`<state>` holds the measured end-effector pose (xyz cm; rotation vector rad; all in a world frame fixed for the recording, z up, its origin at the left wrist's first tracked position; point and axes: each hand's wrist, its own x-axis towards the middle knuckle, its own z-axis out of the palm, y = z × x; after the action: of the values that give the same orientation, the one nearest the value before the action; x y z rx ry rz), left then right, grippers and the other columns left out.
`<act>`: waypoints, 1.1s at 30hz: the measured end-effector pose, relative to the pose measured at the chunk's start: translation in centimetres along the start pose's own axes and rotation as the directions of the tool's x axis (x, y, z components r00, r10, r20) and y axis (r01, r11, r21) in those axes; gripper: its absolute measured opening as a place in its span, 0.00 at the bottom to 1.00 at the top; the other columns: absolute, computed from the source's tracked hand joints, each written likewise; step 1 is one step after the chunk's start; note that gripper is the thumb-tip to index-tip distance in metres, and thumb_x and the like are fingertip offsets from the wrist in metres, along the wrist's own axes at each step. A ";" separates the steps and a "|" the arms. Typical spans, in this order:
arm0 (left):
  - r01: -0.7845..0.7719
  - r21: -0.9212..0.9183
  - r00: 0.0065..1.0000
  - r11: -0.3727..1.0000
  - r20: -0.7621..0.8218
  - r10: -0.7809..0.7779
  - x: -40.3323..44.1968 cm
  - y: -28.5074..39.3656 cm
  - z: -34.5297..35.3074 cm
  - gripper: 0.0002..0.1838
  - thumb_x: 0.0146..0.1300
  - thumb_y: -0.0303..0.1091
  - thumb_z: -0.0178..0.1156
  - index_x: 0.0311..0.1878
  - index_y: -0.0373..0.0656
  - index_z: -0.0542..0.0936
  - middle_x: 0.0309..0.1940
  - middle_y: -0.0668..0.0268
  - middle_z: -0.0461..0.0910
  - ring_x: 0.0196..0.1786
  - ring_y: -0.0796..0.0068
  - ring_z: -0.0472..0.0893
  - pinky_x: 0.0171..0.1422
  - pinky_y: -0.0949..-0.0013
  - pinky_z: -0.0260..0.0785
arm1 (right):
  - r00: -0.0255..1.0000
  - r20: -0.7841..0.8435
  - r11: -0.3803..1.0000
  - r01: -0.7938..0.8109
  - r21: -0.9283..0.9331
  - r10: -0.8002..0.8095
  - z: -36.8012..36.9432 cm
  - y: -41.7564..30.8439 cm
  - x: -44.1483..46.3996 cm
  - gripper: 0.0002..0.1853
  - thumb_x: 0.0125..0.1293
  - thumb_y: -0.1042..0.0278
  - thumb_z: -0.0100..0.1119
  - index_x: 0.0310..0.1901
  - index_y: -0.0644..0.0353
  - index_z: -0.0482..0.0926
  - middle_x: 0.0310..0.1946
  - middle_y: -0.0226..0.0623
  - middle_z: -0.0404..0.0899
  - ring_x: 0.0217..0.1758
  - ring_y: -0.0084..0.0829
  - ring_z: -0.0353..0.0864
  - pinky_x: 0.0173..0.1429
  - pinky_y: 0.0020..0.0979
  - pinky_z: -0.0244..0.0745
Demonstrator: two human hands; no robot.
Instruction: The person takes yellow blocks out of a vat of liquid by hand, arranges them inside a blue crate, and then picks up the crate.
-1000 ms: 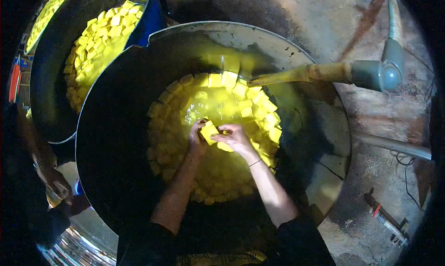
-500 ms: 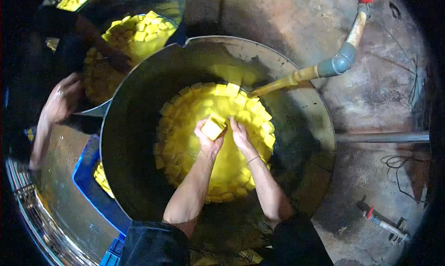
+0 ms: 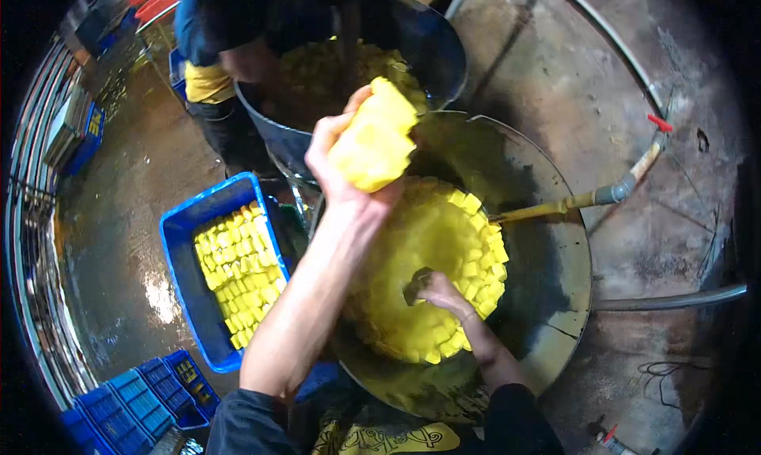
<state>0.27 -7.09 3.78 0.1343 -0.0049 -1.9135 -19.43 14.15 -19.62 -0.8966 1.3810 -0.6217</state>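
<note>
Raised above the rim of the big round vat (image 3: 572, 217), my left hand (image 3: 341, 166) is closed round a stack of yellow blocks (image 3: 376, 138). My right hand (image 3: 437, 290) is low in the vat, over the cloudy yellow liquid (image 3: 408, 253). Its fingertips lie at a dark patch, and what they hold, if anything, cannot be made out. Many yellow blocks (image 3: 483, 277) line the right side of the liquid.
A blue crate (image 3: 170, 241) holding rows of yellow blocks stands left of the vat. Another person (image 3: 230, 27) leans over a second vat (image 3: 444, 43) behind. A pipe (image 3: 583, 201) reaches over the right rim. Blue crates (image 3: 131, 399) lie at lower left.
My left hand has risen and moved up out of the vat with the yellow blocks. My right hand has moved lower and away from it. The view has shifted left, showing the blue crate fully.
</note>
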 end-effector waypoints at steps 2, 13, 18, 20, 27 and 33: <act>-0.071 0.036 0.997 0.997 0.036 0.069 -2.1 4.4 -2.1 0.24 0.52 0.41 0.51 0.53 0.41 0.75 0.44 0.59 0.78 0.42 0.62 0.80 0.44 0.59 0.76 | 0.985 0.007 0.982 -0.169 -0.086 0.170 4.1 -11.1 -2.6 0.19 0.56 0.73 0.68 0.49 0.63 0.73 0.36 0.33 0.79 0.42 0.24 0.79 0.49 0.28 0.75; -0.086 -0.028 0.912 0.996 -0.404 0.068 -17.1 14.4 -19.9 0.24 0.51 0.38 0.51 0.53 0.44 0.72 0.44 0.55 0.77 0.45 0.59 0.78 0.51 0.59 0.73 | 0.811 0.199 0.465 0.496 -0.734 -0.550 28.6 -26.0 -1.9 0.27 0.42 0.61 0.75 0.43 0.61 0.73 0.47 0.42 0.71 0.54 0.45 0.68 0.57 0.42 0.63; -0.056 -0.216 0.922 0.975 -0.387 -0.032 -22.4 18.4 -25.3 0.22 0.53 0.39 0.52 0.52 0.44 0.72 0.48 0.56 0.76 0.55 0.57 0.74 0.63 0.55 0.64 | 0.928 0.267 0.655 0.373 -0.657 -0.260 35.2 -18.7 4.7 0.58 0.36 0.46 0.77 0.68 0.60 0.56 0.71 0.61 0.41 0.75 0.58 0.41 0.73 0.48 0.48; -0.019 -0.121 0.851 0.993 -0.522 -0.048 -23.8 19.6 -29.8 0.26 0.65 0.59 0.45 0.50 0.47 0.74 0.44 0.60 0.78 0.46 0.65 0.79 0.51 0.62 0.73 | 0.893 0.446 0.800 0.306 -0.516 -0.053 36.8 -14.4 8.5 0.46 0.44 0.52 0.71 0.65 0.59 0.62 0.68 0.52 0.54 0.73 0.47 0.50 0.73 0.40 0.51; 0.096 0.266 0.616 0.959 -0.773 0.152 -25.5 29.1 -38.2 0.42 0.66 0.69 0.29 0.61 0.38 0.70 0.51 0.57 0.77 0.52 0.61 0.78 0.58 0.59 0.70 | 0.757 0.551 0.850 -0.505 0.150 0.352 44.8 -7.9 19.5 0.27 0.60 0.63 0.58 0.59 0.64 0.67 0.53 0.35 0.75 0.54 0.26 0.76 0.58 0.25 0.71; 0.755 0.567 0.655 -0.331 -0.623 0.428 -33.4 28.0 -49.8 0.46 0.56 0.50 0.59 0.72 0.40 0.51 0.71 0.50 0.50 0.71 0.50 0.55 0.72 0.57 0.53 | 0.957 -0.055 0.759 -0.259 -0.597 0.284 54.8 3.3 24.9 0.44 0.46 0.42 0.68 0.61 0.62 0.69 0.69 0.58 0.49 0.69 0.59 0.49 0.69 0.56 0.52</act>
<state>42.44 17.85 -40.67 2.3801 -1.2890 -1.3468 37.07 4.81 -38.42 -1.1646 1.6688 0.0843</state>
